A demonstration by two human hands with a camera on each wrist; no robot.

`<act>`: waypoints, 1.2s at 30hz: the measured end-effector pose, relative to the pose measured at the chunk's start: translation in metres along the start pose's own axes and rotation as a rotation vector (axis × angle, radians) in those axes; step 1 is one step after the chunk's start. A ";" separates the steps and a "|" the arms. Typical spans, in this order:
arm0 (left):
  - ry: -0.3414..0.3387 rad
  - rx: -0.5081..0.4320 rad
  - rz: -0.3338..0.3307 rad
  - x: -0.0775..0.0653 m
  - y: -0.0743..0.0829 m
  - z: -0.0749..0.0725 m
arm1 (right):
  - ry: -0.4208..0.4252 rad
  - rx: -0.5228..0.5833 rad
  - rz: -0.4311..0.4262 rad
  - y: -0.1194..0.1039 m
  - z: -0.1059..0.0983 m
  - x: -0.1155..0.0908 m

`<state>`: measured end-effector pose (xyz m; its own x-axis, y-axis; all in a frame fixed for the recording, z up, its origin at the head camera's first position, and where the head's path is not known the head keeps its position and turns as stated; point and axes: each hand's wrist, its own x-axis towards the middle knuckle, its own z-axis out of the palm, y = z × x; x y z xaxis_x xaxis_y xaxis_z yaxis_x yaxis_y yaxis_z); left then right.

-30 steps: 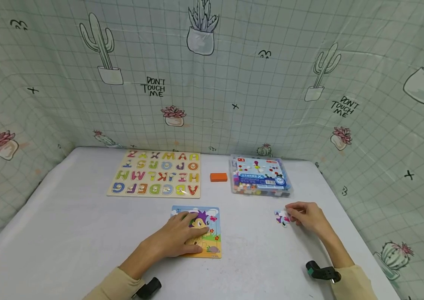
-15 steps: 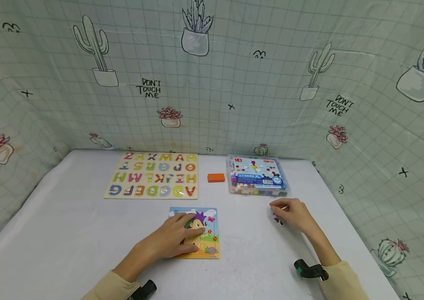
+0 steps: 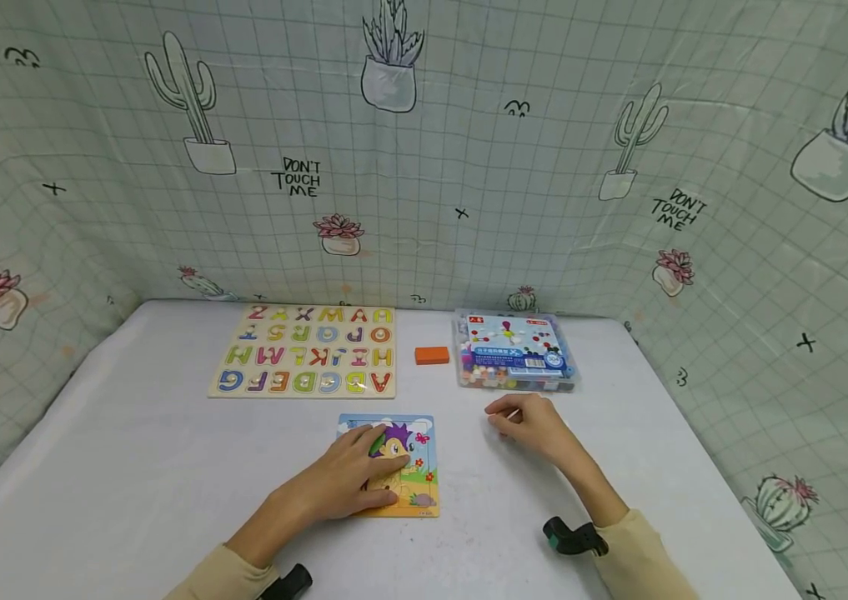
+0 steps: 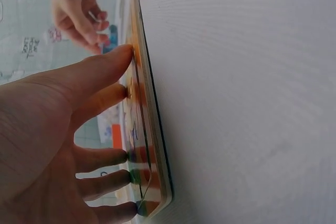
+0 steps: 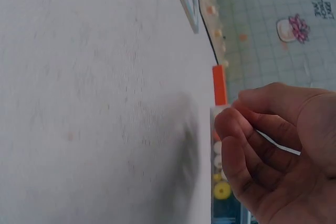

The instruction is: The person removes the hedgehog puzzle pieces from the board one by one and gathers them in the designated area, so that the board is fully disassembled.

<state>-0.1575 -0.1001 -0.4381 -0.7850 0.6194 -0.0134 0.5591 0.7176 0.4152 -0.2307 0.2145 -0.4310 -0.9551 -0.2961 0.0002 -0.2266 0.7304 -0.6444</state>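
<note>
A small jigsaw board (image 3: 424, 462) with a purple-haired hedgehog, flowers and a butterfly lies on the white table. My left hand (image 3: 352, 471) rests on its left half, fingers spread over the picture. The left wrist view shows the thumb (image 4: 118, 59) and fingertips touching the board's face. To the right of the board, my right hand (image 3: 532, 425) hovers over the table, just in front of the clear plastic box. Its fingers are loosely curled, with the thumb (image 5: 257, 98) near the index finger, and no thing shows between them. The loose puzzle piece seen earlier is hidden from view.
Behind the jigsaw board lies a wooden alphabet board (image 3: 303, 350) with coloured letters. An orange block (image 3: 432, 356) sits between it and the plastic box (image 3: 515, 350) of coloured beads. A cactus-print cloth (image 3: 424, 150) hangs behind and beside the table (image 3: 131, 467).
My right hand has moved left from the loose puzzle piece on the right towards the jigsaw board, and the piece has gone out of sight. My left hand stays on the board.
</note>
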 end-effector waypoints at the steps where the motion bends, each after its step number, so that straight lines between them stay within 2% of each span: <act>1: -0.002 -0.003 -0.004 0.000 0.000 0.000 | -0.005 0.000 0.000 -0.003 0.004 0.001; 9: 0.000 -0.019 -0.054 0.000 0.002 0.002 | -0.050 0.001 -0.040 -0.031 0.029 0.012; 19: 0.071 0.064 -0.122 -0.006 0.011 0.004 | -0.113 -0.006 -0.131 -0.056 0.052 0.022; 23: 0.096 0.116 -0.133 -0.007 0.017 0.006 | -0.123 -0.018 -0.163 -0.062 0.061 0.025; 31: 0.107 0.285 -0.111 -0.008 0.026 0.014 | -0.123 -0.041 -0.201 -0.068 0.072 0.030; 36: 0.125 0.336 -0.106 -0.006 0.027 0.017 | -0.126 -0.060 -0.189 -0.071 0.076 0.033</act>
<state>-0.1331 -0.0785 -0.4420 -0.8581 0.5074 0.0790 0.5132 0.8529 0.0958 -0.2313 0.1060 -0.4431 -0.8643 -0.5027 0.0182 -0.4133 0.6890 -0.5953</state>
